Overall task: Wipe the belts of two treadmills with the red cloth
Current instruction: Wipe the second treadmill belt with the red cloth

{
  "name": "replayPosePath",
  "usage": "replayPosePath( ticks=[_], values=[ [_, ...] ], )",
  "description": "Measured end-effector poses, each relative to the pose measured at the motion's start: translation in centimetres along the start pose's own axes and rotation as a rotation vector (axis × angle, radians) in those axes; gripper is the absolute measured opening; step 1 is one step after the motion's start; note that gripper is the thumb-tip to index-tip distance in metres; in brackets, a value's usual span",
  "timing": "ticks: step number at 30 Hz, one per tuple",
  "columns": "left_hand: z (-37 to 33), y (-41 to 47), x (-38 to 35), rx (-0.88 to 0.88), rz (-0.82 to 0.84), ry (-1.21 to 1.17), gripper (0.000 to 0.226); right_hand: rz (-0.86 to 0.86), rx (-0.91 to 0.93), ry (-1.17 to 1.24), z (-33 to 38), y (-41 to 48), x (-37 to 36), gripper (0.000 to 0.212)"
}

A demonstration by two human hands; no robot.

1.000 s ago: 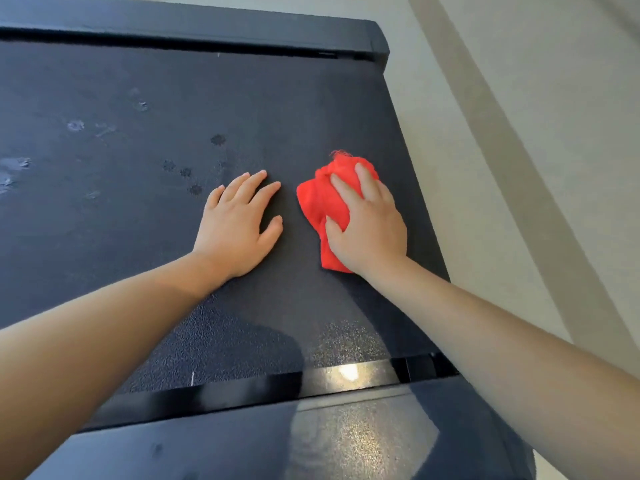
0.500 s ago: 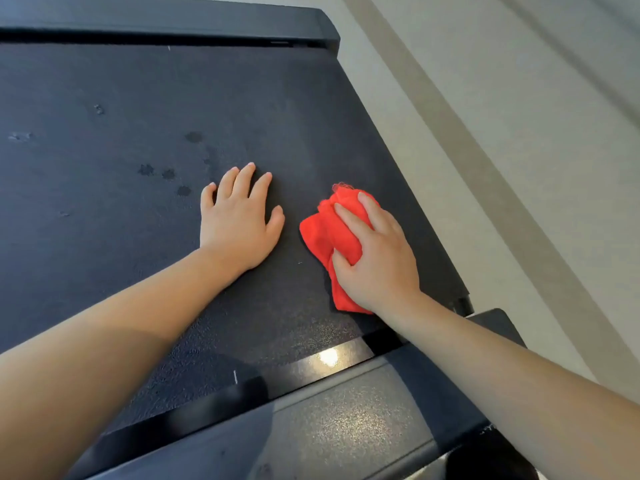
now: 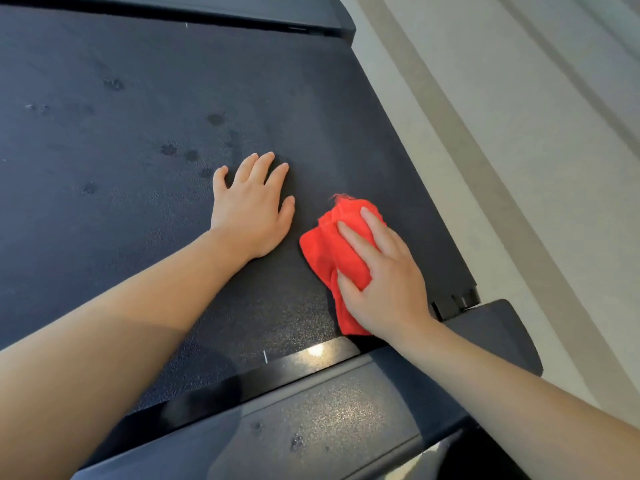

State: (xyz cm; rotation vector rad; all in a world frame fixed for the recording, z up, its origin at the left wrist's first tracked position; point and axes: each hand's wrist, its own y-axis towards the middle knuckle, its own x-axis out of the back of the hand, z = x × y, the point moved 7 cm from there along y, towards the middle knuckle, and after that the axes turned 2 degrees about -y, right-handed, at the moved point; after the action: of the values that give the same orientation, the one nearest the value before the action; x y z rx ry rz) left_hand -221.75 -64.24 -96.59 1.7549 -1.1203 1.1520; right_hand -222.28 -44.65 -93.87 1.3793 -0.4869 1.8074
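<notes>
The dark treadmill belt fills most of the view and carries several small dark spots. My left hand lies flat on the belt near its middle, fingers straight and slightly spread. To its right, my right hand presses the crumpled red cloth onto the belt with straight fingers, close to the belt's right edge and near end. Part of the cloth is hidden under my palm.
A black side rail borders the belt on the right, with pale floor beyond it. A black end cover runs across the near end, and a black bar across the far end.
My right hand has slid the red cloth back along the belt toward the near end cover. My left hand has stayed flat on the belt. The view has shifted a little.
</notes>
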Motion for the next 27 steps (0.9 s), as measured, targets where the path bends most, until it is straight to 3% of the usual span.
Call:
replayPosePath(
  ticks=[6, 14, 27],
  values=[
    [2.0, 1.2, 0.8, 0.021, 0.009, 0.009, 0.054, 0.04, 0.01, -0.055, 1.7, 5.7, -1.4, 0.063],
    [8.0, 5.6, 2.4, 0.26, -0.051, -0.002, 0.054, 0.039, 0.059, -0.029, 2.5, 14.9, -3.8, 0.061],
    [9.7, 13.2, 1.2, 0.417, -0.154, 0.078, 0.051, 0.036, 0.068, -0.006, 2.9, 33.7, -7.0, 0.058]
  ],
)
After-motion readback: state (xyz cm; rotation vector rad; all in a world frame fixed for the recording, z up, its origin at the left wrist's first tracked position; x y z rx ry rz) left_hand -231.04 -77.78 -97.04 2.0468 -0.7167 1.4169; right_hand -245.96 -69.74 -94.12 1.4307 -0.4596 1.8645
